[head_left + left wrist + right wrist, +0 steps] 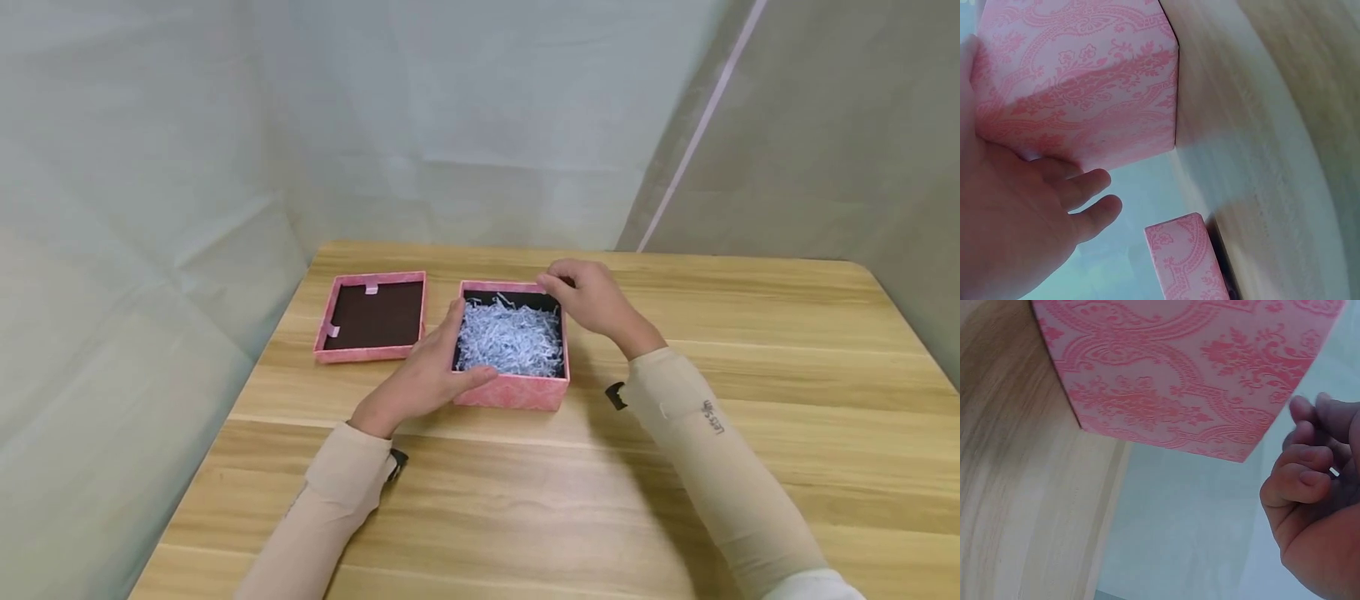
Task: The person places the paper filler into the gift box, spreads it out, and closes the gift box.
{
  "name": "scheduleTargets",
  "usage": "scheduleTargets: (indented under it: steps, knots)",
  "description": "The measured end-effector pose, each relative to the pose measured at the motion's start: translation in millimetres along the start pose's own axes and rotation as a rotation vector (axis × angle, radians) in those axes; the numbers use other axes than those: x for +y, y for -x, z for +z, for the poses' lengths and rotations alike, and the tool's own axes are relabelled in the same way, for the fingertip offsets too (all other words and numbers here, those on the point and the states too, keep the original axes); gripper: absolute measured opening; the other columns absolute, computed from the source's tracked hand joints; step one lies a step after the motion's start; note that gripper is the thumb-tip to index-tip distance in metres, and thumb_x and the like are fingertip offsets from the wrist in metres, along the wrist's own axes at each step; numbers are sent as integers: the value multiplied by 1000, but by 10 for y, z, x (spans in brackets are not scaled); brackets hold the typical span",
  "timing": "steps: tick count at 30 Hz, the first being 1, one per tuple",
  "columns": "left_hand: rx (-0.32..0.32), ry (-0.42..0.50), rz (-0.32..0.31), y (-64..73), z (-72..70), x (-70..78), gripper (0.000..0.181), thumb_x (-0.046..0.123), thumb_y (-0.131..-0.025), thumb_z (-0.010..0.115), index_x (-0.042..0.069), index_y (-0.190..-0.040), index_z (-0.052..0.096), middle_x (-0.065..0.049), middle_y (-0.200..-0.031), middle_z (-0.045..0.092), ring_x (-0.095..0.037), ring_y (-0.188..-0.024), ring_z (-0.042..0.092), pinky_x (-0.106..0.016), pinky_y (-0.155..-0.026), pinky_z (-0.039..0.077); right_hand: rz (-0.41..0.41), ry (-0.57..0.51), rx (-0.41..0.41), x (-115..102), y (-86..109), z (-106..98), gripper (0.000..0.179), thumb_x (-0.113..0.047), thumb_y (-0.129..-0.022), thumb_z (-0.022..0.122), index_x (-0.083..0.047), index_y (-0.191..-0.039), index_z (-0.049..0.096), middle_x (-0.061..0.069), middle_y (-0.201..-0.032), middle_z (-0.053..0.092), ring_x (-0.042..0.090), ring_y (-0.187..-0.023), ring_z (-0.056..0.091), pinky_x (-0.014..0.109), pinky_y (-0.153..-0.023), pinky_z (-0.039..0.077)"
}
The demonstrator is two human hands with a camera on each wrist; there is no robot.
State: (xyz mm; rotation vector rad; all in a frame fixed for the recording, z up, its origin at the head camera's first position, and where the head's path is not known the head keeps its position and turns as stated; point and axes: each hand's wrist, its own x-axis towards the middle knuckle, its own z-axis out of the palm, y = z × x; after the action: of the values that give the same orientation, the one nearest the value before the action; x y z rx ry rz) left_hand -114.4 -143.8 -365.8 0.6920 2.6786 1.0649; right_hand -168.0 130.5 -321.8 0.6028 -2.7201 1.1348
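Observation:
A pink patterned box (pixel 512 392) stands with its top off, its dark inside filled with pale blue shredded paper (pixel 512 340). My left hand (pixel 427 367) rests against the near left corner of the box, thumb along the front rim and fingers along the left wall. In the left wrist view its last fingers stick out loosely past the wall. At the far right corner is my right hand (pixel 592 300), fingers curled and thumb close to the index fingertip. A small white speck shows among those fingers in the right wrist view; I cannot tell what it is.
Left of the box lies its pink lid (pixel 371 353), dark inside facing up, with two small ribbon tabs (pixel 371 288). Both rest on a wooden table (pixel 510 500). Pale cloth (pixel 465 125) hangs behind the far edge and along the left side.

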Motion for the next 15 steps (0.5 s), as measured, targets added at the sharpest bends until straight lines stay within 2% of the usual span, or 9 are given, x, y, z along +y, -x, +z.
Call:
scheduleTargets:
  steps: [3,7,15]
  knots:
    - [3,7,-5,-16,18,21,113,67,-90,63,25,-161,-13,2,-168,-5,-20,-152,6,-48,-120,16,23,-26,-18,-13,13,-42,17,-15,-102,62,-6,-89,69,6,-82,60,23,-72,49,37,-65,41]
    - [13,-6,-5,-40,55,49,114,70,-88,61,23,-162,-13,0,-168,-3,-22,-152,10,-47,-119,18,32,-47,-27,-2,31,-82,7,-11,-99,65,-6,-95,67,8,-90,63,24,-78,51,37,-68,43]
    - [48,-61,-12,-71,122,115,117,71,-87,63,19,-163,-9,-5,-169,1,-29,-152,14,-56,-119,13,-8,-73,75,26,87,-169,24,-19,-100,67,-8,-80,59,5,-75,54,22,-67,47,33,-58,38]
